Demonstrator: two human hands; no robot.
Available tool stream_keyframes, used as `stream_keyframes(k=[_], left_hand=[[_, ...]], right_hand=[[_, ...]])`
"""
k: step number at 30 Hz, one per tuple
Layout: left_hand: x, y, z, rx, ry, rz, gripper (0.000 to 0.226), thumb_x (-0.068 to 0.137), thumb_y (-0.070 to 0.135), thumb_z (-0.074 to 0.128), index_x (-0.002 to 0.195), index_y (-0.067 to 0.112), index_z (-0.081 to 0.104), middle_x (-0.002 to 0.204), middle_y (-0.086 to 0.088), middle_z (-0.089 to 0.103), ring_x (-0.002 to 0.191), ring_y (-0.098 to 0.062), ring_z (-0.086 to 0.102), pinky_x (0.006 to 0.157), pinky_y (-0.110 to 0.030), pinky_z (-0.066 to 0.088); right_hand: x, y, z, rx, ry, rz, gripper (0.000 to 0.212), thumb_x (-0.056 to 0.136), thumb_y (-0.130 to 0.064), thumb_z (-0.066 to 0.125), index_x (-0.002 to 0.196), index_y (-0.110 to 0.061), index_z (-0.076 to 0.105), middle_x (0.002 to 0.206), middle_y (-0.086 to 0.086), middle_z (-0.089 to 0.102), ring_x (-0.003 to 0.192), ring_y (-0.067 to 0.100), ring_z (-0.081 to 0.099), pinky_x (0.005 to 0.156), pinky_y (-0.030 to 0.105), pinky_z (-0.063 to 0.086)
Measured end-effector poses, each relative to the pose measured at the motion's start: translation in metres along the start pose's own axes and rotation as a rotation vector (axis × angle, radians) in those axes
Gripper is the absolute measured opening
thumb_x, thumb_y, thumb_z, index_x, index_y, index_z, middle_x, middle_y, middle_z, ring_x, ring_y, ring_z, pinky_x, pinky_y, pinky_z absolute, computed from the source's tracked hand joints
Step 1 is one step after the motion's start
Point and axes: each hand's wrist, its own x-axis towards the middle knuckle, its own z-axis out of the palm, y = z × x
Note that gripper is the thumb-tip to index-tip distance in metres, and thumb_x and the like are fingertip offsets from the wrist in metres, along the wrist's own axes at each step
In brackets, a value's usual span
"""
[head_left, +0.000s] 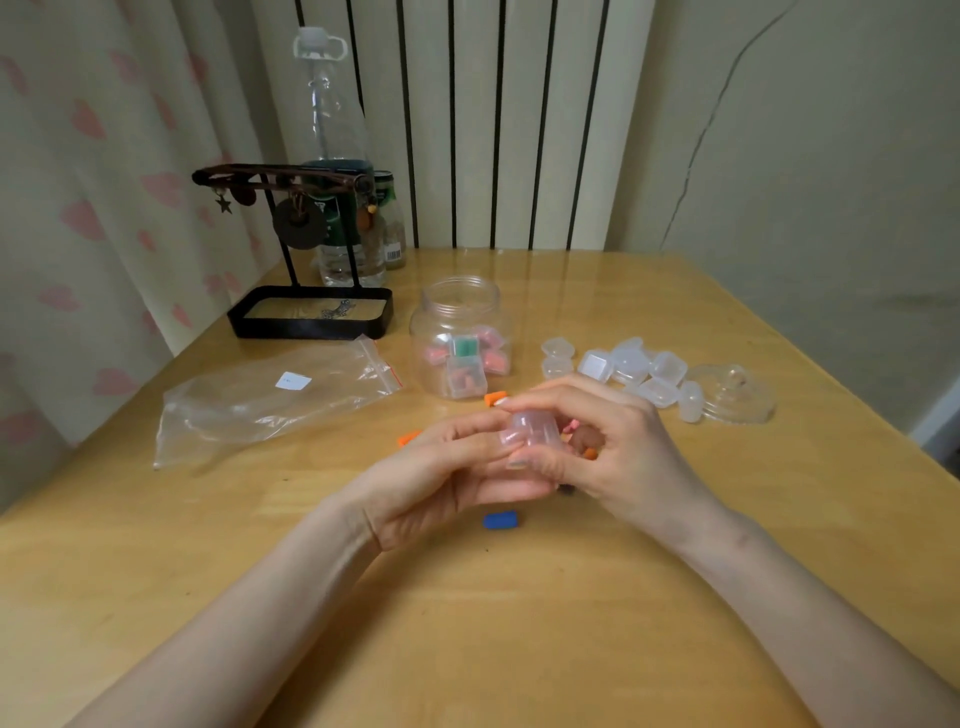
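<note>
Over the middle of the wooden table (519, 623) my two hands meet around a small clear plastic case (530, 434). My left hand (441, 478) holds it from below with curled fingers. My right hand (613, 447) grips its right side, and orange and brown earplugs show between the fingers. A blue earplug (500, 520) lies on the table under my hands. Orange earplugs lie at the left (409, 438) and behind my hands (494, 398).
An open clear jar (460, 338) with filled small cases stands behind my hands. Several empty clear cases (628, 366) and a glass lid (735, 392) lie at the right. A zip bag (275, 397), a black jewellery stand (311, 312) and bottles (337, 156) are at the left back.
</note>
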Motion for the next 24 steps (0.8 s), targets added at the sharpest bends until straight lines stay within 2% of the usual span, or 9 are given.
stream_keyframes(k=[2, 5, 6, 11, 14, 17, 19, 22, 24], left_hand=[[0.0, 0.002, -0.001, 0.06, 0.024, -0.012, 0.031, 0.089, 0.014, 0.058, 0.117, -0.001, 0.059, 0.108, -0.02, 0.067, 0.096, -0.029, 0.068, 0.08, -0.033, 0.057], [0.001, 0.003, -0.001, 0.158, 0.058, -0.026, 0.043, 0.088, 0.028, 0.05, 0.122, 0.003, 0.055, 0.108, -0.02, 0.066, 0.097, -0.03, 0.067, 0.084, -0.037, 0.056], [0.002, 0.003, 0.0, 0.169, 0.07, -0.034, 0.043, 0.087, 0.03, 0.048, 0.121, 0.005, 0.056, 0.105, -0.018, 0.067, 0.097, -0.03, 0.067, 0.083, -0.037, 0.056], [0.0, 0.001, 0.006, 0.148, 0.064, -0.035, 0.031, 0.092, 0.034, 0.05, 0.11, 0.012, 0.063, 0.089, -0.017, 0.071, 0.091, -0.031, 0.07, 0.075, -0.03, 0.057], [0.002, 0.001, 0.008, 0.069, 0.087, -0.031, 0.036, 0.089, 0.034, 0.053, 0.111, 0.006, 0.058, 0.085, -0.016, 0.071, 0.085, -0.028, 0.071, 0.069, -0.027, 0.058], [0.005, -0.001, 0.008, -0.026, 0.099, -0.051, 0.037, 0.087, 0.03, 0.052, 0.113, 0.004, 0.057, 0.093, -0.019, 0.071, 0.085, -0.026, 0.071, 0.069, -0.026, 0.058], [0.005, -0.001, 0.006, -0.074, 0.101, -0.041, 0.032, 0.087, 0.023, 0.055, 0.113, 0.005, 0.061, 0.104, -0.019, 0.069, 0.088, -0.022, 0.07, 0.07, -0.025, 0.058], [0.004, -0.001, 0.003, -0.101, 0.101, 0.003, 0.027, 0.078, 0.008, 0.06, 0.103, 0.002, 0.069, 0.101, -0.018, 0.07, 0.085, -0.02, 0.071, 0.068, -0.023, 0.058], [0.003, -0.002, 0.002, -0.031, 0.108, 0.036, 0.028, 0.075, 0.005, 0.058, 0.101, -0.002, 0.067, 0.093, -0.015, 0.071, 0.079, -0.018, 0.071, 0.066, -0.022, 0.057]], right_hand=[[0.001, 0.0, -0.002, 0.091, -0.021, 0.077, 0.04, 0.073, -0.035, 0.075, 0.111, -0.024, 0.068, 0.095, -0.008, 0.065, 0.079, 0.008, 0.059, 0.061, 0.016, 0.047], [0.002, -0.003, -0.009, 0.208, -0.117, 0.204, 0.046, 0.073, -0.021, 0.073, 0.116, -0.033, 0.065, 0.101, -0.006, 0.068, 0.087, 0.018, 0.062, 0.067, 0.033, 0.056], [0.001, -0.003, -0.011, 0.23, -0.132, 0.215, 0.045, 0.074, -0.017, 0.071, 0.116, -0.034, 0.065, 0.102, -0.006, 0.069, 0.089, 0.018, 0.063, 0.069, 0.034, 0.056], [0.002, -0.005, -0.016, 0.305, -0.131, 0.199, 0.032, 0.083, -0.004, 0.058, 0.11, -0.017, 0.069, 0.106, -0.007, 0.072, 0.098, 0.007, 0.065, 0.078, 0.016, 0.048], [0.002, -0.004, -0.019, 0.359, -0.176, 0.213, 0.032, 0.081, -0.014, 0.062, 0.113, -0.016, 0.067, 0.112, -0.002, 0.069, 0.107, 0.011, 0.063, 0.083, 0.02, 0.049], [0.001, -0.003, -0.016, 0.332, -0.184, 0.244, 0.034, 0.076, -0.023, 0.067, 0.11, -0.025, 0.066, 0.103, -0.008, 0.068, 0.086, 0.018, 0.061, 0.07, 0.037, 0.052], [0.001, 0.0, -0.011, 0.304, -0.169, 0.239, 0.033, 0.076, -0.017, 0.066, 0.108, -0.027, 0.065, 0.103, -0.005, 0.067, 0.075, 0.022, 0.053, 0.061, 0.037, 0.048], [0.001, 0.001, -0.007, 0.328, -0.162, 0.223, 0.034, 0.077, -0.012, 0.064, 0.109, -0.025, 0.065, 0.108, 0.013, 0.064, 0.081, 0.041, 0.052, 0.064, 0.042, 0.049], [0.001, 0.0, -0.008, 0.354, -0.172, 0.227, 0.035, 0.078, -0.008, 0.063, 0.11, -0.022, 0.065, 0.111, 0.006, 0.064, 0.087, 0.043, 0.053, 0.069, 0.045, 0.05]])
